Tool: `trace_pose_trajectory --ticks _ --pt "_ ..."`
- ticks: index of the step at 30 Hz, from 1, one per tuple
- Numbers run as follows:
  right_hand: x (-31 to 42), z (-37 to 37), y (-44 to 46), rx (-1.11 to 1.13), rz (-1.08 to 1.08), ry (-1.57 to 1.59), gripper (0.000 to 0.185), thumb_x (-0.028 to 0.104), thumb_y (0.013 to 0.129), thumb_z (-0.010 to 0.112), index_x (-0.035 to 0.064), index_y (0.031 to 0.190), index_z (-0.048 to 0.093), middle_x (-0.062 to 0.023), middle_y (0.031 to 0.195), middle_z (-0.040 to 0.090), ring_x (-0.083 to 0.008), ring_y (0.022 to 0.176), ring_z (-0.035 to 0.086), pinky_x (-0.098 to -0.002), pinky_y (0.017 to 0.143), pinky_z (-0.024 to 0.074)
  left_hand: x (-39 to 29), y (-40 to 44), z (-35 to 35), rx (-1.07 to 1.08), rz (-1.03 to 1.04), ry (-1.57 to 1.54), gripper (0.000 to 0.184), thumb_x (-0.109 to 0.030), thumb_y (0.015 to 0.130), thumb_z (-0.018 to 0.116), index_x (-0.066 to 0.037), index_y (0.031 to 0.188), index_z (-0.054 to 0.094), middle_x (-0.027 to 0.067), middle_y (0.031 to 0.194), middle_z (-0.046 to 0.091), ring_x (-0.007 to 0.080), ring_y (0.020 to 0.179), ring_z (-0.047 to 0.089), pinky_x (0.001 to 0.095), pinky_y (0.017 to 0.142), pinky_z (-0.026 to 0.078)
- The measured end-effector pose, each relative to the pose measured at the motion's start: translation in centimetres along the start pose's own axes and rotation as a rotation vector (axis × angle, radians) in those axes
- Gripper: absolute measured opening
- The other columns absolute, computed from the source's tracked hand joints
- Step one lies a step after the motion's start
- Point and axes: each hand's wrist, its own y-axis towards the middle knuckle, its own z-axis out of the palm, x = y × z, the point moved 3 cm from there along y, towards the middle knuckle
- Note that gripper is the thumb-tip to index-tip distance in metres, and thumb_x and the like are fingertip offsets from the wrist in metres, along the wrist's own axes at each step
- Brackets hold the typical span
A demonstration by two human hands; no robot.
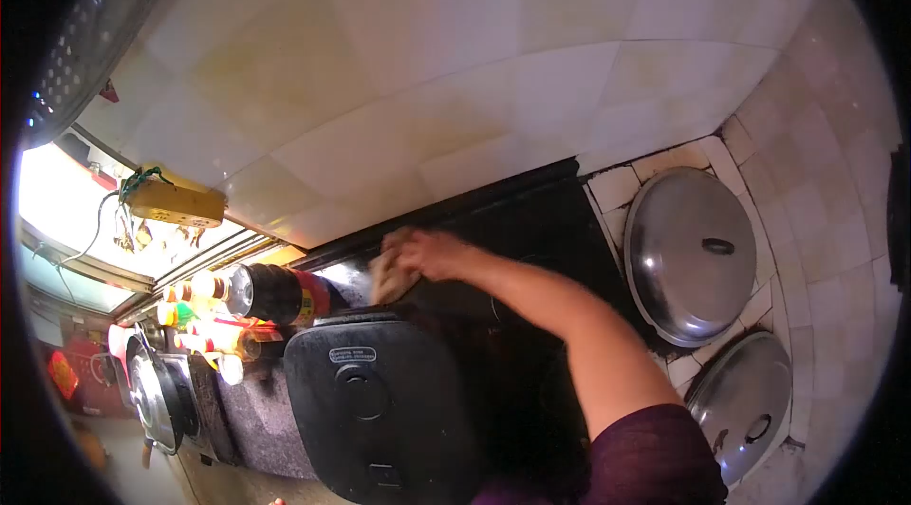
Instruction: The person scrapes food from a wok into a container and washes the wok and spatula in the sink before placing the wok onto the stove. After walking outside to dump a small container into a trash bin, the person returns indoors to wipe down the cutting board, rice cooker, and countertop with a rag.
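Observation:
My right hand (pixel 429 254) reaches over the back of the black stovetop (pixel 541 230), close to the tiled wall. Its fingers are closed on a crumpled beige cloth (pixel 387 277), which touches the surface behind the black rice cooker (pixel 380 391). The lid of the rice cooker is down and fills the lower middle of the view. A large bottle of dark liquid (pixel 275 292) lies just left of the cloth in the picture. Of my left hand, only what looks like a fingertip (pixel 277 502) shows at the bottom edge; its grip is hidden.
Several seasoning bottles (pixel 209 325) crowd the counter by the window. A pan (pixel 157 391) stands at the far left. Two domed metal lids (pixel 691 253) cover the tiled ledge at right. A yellow power strip (pixel 176 203) hangs near the window.

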Motion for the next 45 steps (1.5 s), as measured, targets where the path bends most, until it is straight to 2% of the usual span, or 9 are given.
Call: trace_pose_trajectory --ticks 4,5,10,28,33,38,40,43,45 --pt "-3.8 -9.3 -10.2 0.135 0.400 -0.154 0.030 0.006 0.073 0.062 0.0184 0.100 0.067 -0.0071 0.105 0.064 -0.0304 0.106 0.057 -0.0432 0.087 0.0482 0.6 -0.7 -0.4 -0.013 0.044 -0.018 0.027 -0.004 0.097 0.050 0.002 0.122 0.053 0.0132 0.117 0.060 0.0199 0.105 0.057 0.0295 0.093 0.045" --pt "-4.0 -12.3 -12.8 -0.065 0.411 -0.183 0.029 0.005 0.074 0.061 0.0167 0.100 0.067 -0.0099 0.104 0.063 -0.0312 0.105 0.057 -0.0436 0.085 0.0481 0.5 -0.7 -0.4 -0.023 0.046 -0.031 0.026 -0.004 0.097 0.050 0.002 0.122 0.054 0.0131 0.117 0.061 0.0197 0.104 0.057 0.0292 0.092 0.045" --pt "-7.8 -12.8 -24.8 -0.097 0.852 -0.334 0.027 0.005 0.078 0.057 0.0152 0.102 0.066 -0.0131 0.104 0.063 -0.0337 0.101 0.057 -0.0461 0.083 0.0471 -0.3 -1.6 0.3 -0.028 0.182 -0.126 0.025 -0.001 0.095 0.051 0.004 0.119 0.056 0.0133 0.113 0.063 0.0203 0.098 0.060 0.0299 0.089 0.048" --pt "24.1 -8.9 -46.8 0.183 1.253 -0.044 0.020 0.011 0.078 0.057 0.0132 0.095 0.067 -0.0163 0.099 0.065 -0.0339 0.098 0.061 -0.0451 0.082 0.0488 9.4 -10.9 -6.1 0.153 0.391 -0.459 0.026 -0.001 0.094 0.054 0.006 0.119 0.056 0.0154 0.112 0.063 0.0225 0.099 0.061 0.0317 0.090 0.048" --pt "32.7 -2.9 -52.9 0.782 1.382 -0.066 0.023 0.023 0.079 0.058 0.0143 0.095 0.072 -0.0138 0.106 0.067 -0.0302 0.101 0.063 -0.0406 0.084 0.0501 16.1 -15.2 -10.6 0.118 0.249 -0.490 0.024 -0.001 0.094 0.054 0.004 0.117 0.057 0.0148 0.111 0.064 0.0212 0.100 0.061 0.0305 0.087 0.050" --pt "38.8 -2.6 -57.3 -0.102 1.599 0.508 0.028 0.014 0.073 0.063 0.0084 0.100 0.068 -0.0079 0.095 0.068 -0.0199 0.092 0.062 -0.0303 0.081 0.0487 21.4 -17.2 -13.5 0.092 0.089 -0.423 0.024 -0.002 0.094 0.054 0.000 0.117 0.059 0.0133 0.110 0.065 0.0195 0.099 0.062 0.0315 0.086 0.052" --pt "40.8 -5.0 -52.2 -0.506 1.426 0.739 0.030 0.002 0.076 0.062 0.0062 0.106 0.063 -0.0043 0.094 0.066 -0.0139 0.087 0.063 -0.0298 0.074 0.0521 21.9 -17.6 -13.7 0.109 0.081 -0.446 0.023 -0.003 0.094 0.054 0.000 0.117 0.059 0.0131 0.110 0.065 0.0195 0.098 0.063 0.0318 0.085 0.052" --pt "42.4 -5.9 -42.3 -0.887 1.082 0.553 0.037 0.002 0.082 0.057 0.0061 0.119 0.057 -0.0085 0.109 0.063 -0.0171 0.096 0.062 -0.0315 0.083 0.0514 21.6 -18.3 -12.6 0.131 0.077 -0.495 0.023 -0.003 0.094 0.054 0.000 0.116 0.059 0.0135 0.109 0.065 0.0200 0.098 0.063 0.0321 0.084 0.053" --pt "42.6 -5.0 -35.8 -0.702 0.937 0.124 0.039 0.004 0.082 0.057 0.0022 0.121 0.056 -0.0120 0.112 0.059 -0.0267 0.101 0.058 -0.0375 0.091 0.0464 21.0 -18.4 -11.6 0.150 0.096 -0.502 0.023 -0.003 0.094 0.054 0.001 0.116 0.059 0.0138 0.109 0.065 0.0202 0.098 0.063 0.0324 0.084 0.053"
